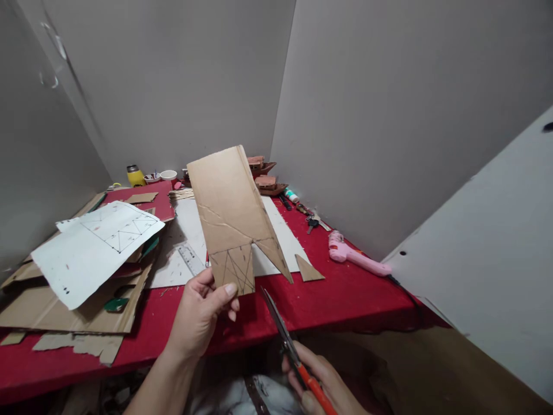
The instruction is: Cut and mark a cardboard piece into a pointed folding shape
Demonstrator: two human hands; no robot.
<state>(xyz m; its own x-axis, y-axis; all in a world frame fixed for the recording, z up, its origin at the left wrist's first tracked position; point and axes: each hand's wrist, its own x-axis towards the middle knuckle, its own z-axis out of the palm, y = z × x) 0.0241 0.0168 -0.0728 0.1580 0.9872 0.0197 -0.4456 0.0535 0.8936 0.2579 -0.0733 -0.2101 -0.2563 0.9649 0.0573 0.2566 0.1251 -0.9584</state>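
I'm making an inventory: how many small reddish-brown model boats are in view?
2: the nearer reddish-brown model boat and the farther boat behind it, both toward the back of the red cloth-covered table. The raised tan cardboard sheet may hide others.

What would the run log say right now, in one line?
left hand: holds notched cardboard | right hand: holds scissors | contact: scissors apart from cardboard | nearby: cardboard triangle, pink glue gun

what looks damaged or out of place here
The flat brown cardboard sheet in the left hand is wrinkled, as if bent, and a ragged-edged tan cardboard scrap, near left on the red-covered table, looks torn.
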